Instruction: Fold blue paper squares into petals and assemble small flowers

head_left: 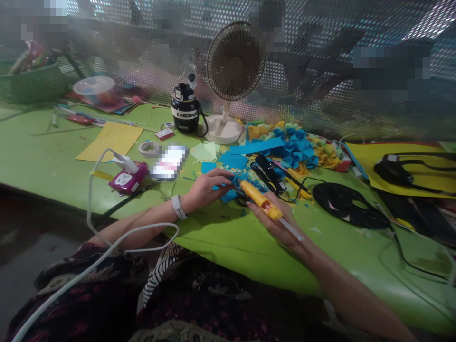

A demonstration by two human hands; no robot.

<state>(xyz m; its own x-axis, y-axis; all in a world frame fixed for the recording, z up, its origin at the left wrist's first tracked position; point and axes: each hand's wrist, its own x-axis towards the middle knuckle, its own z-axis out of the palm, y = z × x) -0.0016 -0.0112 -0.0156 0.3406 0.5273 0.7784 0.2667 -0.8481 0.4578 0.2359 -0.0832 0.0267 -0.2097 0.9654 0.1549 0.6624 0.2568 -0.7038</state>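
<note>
White cable (71, 285) crosses over our left forearm, below the left hand. Our right hand (280, 217) grips the yellow glue gun (257, 198), nozzle toward blue paper (233, 180) pinched in our left hand (206, 189). Phone (170, 162) sits beyond-left of the left hand.

A smooth, pale grey wristband (178, 207) circles the left wrist, just left of the frame's centre. The dark, loose fabric sleeve (96, 280) on that side, lower left of the frame, ends near the elbow — its cloth carries muted olive-brown patterning and small dull-pink blotches. Similar dark patterned clothing (213, 304) covers the lap along the bottom centre, with a faint greyish floral motif. The right forearm (342, 280), lower right, is bare — no band at its wrist.
</note>
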